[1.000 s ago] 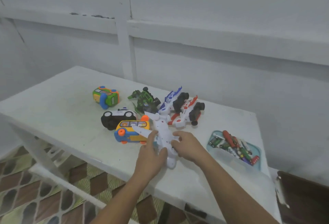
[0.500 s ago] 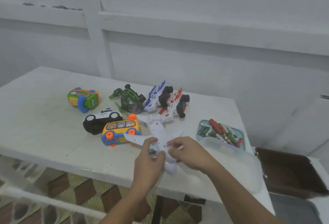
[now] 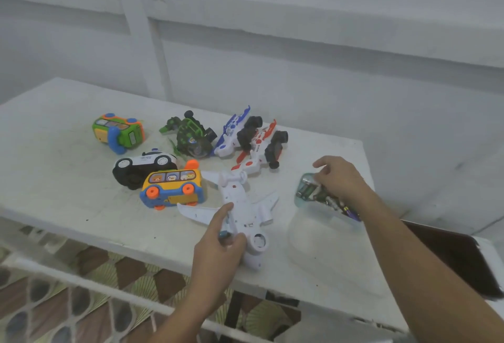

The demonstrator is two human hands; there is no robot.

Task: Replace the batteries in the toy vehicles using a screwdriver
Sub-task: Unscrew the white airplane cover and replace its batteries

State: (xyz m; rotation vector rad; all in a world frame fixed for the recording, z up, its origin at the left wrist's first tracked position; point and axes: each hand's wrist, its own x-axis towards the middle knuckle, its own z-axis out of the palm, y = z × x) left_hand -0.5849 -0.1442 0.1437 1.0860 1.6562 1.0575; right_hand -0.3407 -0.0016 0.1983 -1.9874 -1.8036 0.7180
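Near the front edge of the white table (image 3: 68,179), the left hand (image 3: 218,244) grips the belly-up white plastic toy airplane (image 3: 240,206) by its body, fingers curled round it. To the right and further off, the right hand (image 3: 338,176) reaches into the clear teal-tinted plastic tray (image 3: 300,192) of batteries (image 3: 308,191); whether it holds anything cannot be told. The yellow-and-blue toy bus (image 3: 171,187) lies just left of the airplane.
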